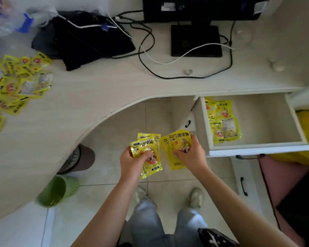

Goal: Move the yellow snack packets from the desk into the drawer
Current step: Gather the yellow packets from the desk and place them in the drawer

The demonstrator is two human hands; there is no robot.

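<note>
My left hand (131, 162) grips a small stack of yellow snack packets (148, 150) above the floor, in front of the desk's curved edge. My right hand (191, 155) grips another few yellow packets (177, 139) just right of them, close to the drawer's front left corner. The white drawer (257, 148) stands pulled out at the right, with several yellow packets (221, 120) lying along its left side. Many more yellow packets (20, 82) lie scattered on the desk (78, 97) at the far left.
A black bag (82, 38), cables (150, 56) and a monitor base (196, 41) sit at the back of the desk. A green bin (59, 190) stands on the floor under the desk edge. Lower drawers with black handles (243, 186) are below the pulled-out one.
</note>
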